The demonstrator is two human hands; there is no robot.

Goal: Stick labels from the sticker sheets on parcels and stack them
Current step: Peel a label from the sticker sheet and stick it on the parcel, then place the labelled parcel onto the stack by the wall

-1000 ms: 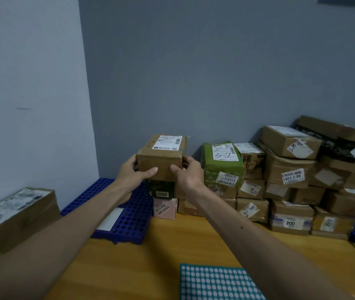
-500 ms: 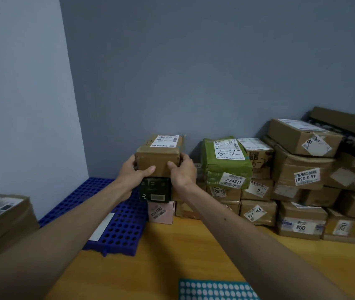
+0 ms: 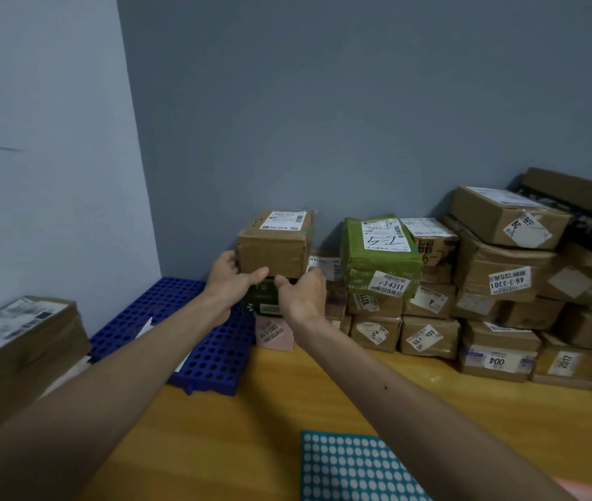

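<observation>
A brown cardboard parcel with a white shipping label on top sits on a dark green box, which stands on a pink box. My left hand grips the parcel's lower left corner, thumb on its front face. My right hand hangs just below the parcel's lower right corner, fingers loosely curled and holding nothing. A teal sticker sheet with white round labels lies at the near edge of the wooden table.
Several labelled parcels are stacked against the grey wall to the right, among them a green one. A blue perforated pallet lies at the left under my left arm. A large brown box stands at the far left.
The brown parcel has come to rest on the dark green box. My right hand has slipped down off the parcel's right side. The view has shifted slightly.
</observation>
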